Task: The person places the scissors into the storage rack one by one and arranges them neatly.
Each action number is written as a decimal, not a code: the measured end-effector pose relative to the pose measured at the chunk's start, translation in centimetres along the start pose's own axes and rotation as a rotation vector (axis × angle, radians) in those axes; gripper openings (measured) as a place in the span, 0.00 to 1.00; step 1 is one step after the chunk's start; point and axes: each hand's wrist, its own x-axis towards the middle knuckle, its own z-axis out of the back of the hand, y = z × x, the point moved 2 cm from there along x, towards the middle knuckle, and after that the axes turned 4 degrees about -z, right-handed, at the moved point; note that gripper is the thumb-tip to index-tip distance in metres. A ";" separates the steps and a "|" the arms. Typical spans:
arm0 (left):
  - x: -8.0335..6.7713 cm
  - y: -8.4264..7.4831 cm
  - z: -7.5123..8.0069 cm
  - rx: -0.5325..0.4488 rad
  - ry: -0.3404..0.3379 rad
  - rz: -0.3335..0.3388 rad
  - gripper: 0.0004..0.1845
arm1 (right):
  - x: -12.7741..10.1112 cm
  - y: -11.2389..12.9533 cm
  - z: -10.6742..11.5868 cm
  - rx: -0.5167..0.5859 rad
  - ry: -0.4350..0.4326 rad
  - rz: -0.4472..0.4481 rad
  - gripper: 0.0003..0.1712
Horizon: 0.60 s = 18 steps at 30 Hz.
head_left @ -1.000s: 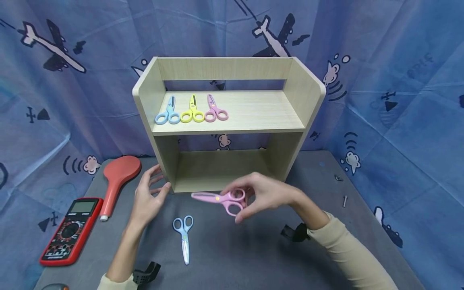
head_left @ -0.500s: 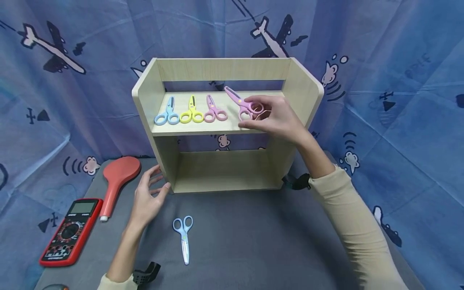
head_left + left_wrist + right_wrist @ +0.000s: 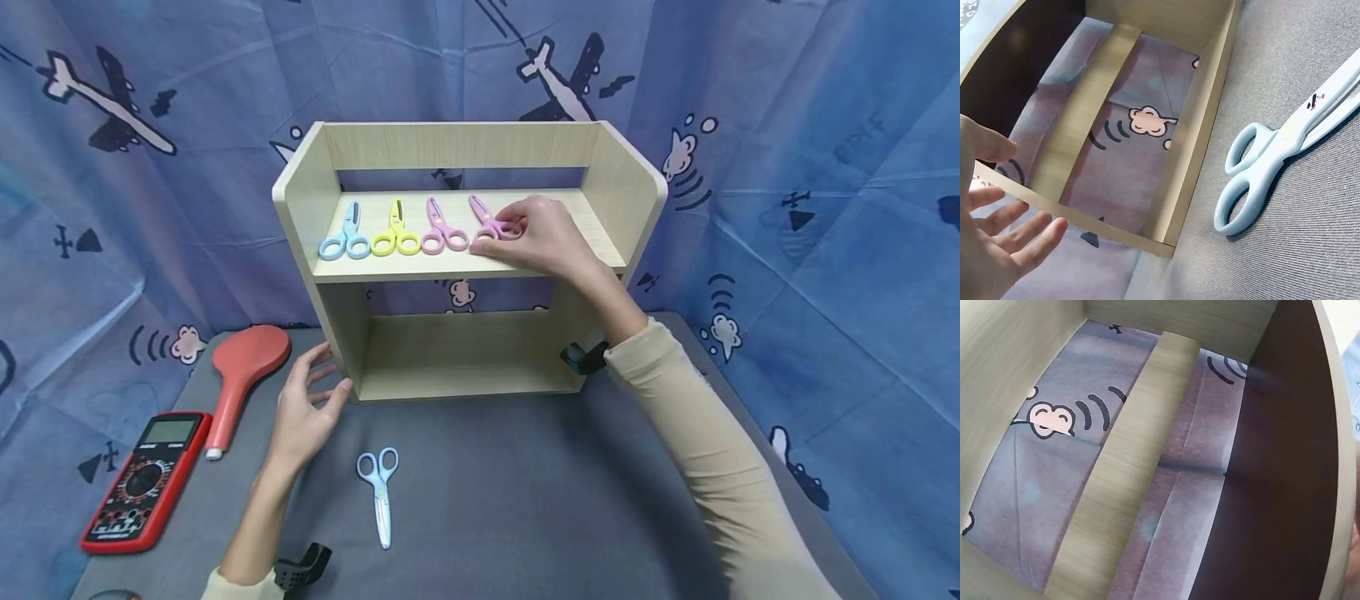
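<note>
My right hand (image 3: 543, 237) holds a pair of pink scissors (image 3: 484, 215) by the handles on the upper board of a pale wooden shelf (image 3: 465, 146). Its blades point back and slightly left. To its left lie another pink pair of scissors (image 3: 437, 218), a yellow pair (image 3: 397, 223) and a blue pair (image 3: 351, 225). My left hand (image 3: 306, 417) is beside the shelf's lower left side, fingers spread and loosely bent around nothing. Light blue scissors (image 3: 381, 492) lie on the grey table, handles toward the shelf. The right wrist view shows the shelf's lower compartment (image 3: 1129, 462), with only a sliver of hand.
At the left, a red multimeter (image 3: 146, 483) and a red paddle-shaped tool (image 3: 247, 367) lie on the grey table (image 3: 510, 492). A dark object (image 3: 114, 594) shows at the bottom left edge. Patterned blue cloth (image 3: 810, 208) hangs behind and on both sides.
My right hand has carried the pink scissors from above the table up to the upper board, then lowered them and shifted left beside the other pink pair. My left hand stays put.
</note>
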 end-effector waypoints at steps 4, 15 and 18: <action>0.0 0.0 0.0 -0.002 0.003 0.001 0.34 | 0.1 0.5 -0.4 -0.041 -0.015 -0.014 0.38; 0.0 0.0 0.1 -0.001 0.006 0.003 0.34 | -2.5 0.8 0.3 0.070 -0.038 -0.003 0.39; 0.0 0.0 0.0 -0.002 0.007 0.004 0.34 | -4.1 1.0 0.2 0.116 -0.092 0.049 0.36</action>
